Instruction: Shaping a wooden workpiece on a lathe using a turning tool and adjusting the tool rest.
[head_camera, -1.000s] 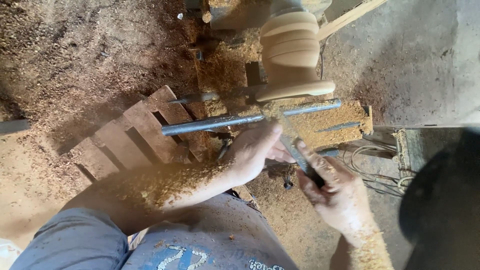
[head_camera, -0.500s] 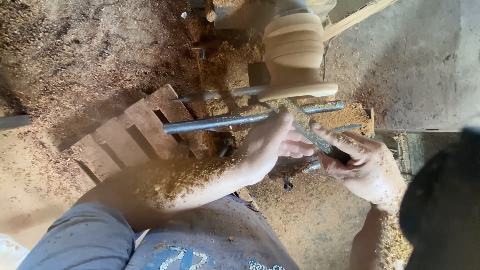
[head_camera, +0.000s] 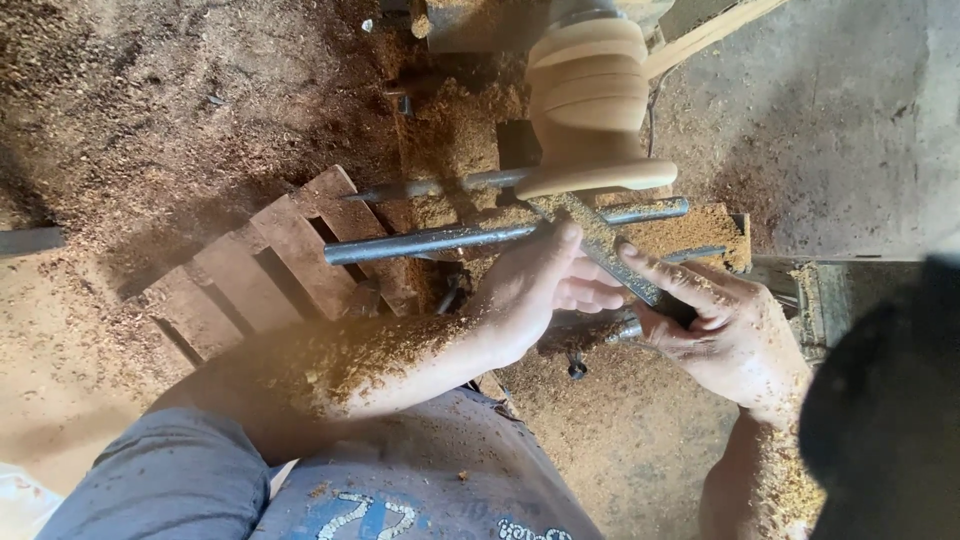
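Observation:
A pale wooden workpiece (head_camera: 588, 100) sits blurred on a lathe at top centre. A long metal chisel (head_camera: 600, 240) lies across the steel rest bar (head_camera: 430, 240), its tip touching the wide lower flange of the workpiece. My left hand (head_camera: 540, 285) presses on the chisel blade just behind the bar, thumb on top. My right hand (head_camera: 725, 335) grips the chisel's handle end, forefinger stretched along it. Both forearms are coated in sawdust.
Sawdust covers the floor (head_camera: 180, 110) and the lathe bed. A slatted wooden pallet (head_camera: 260, 265) lies to the left under the bar. Bare concrete (head_camera: 850, 110) shows at upper right. A dark blurred shape (head_camera: 890, 420) fills the lower right corner.
My right hand has moved up and to the right with the chisel handle. The blade has swung onto the workpiece's flange, and my left hand has shifted along with it.

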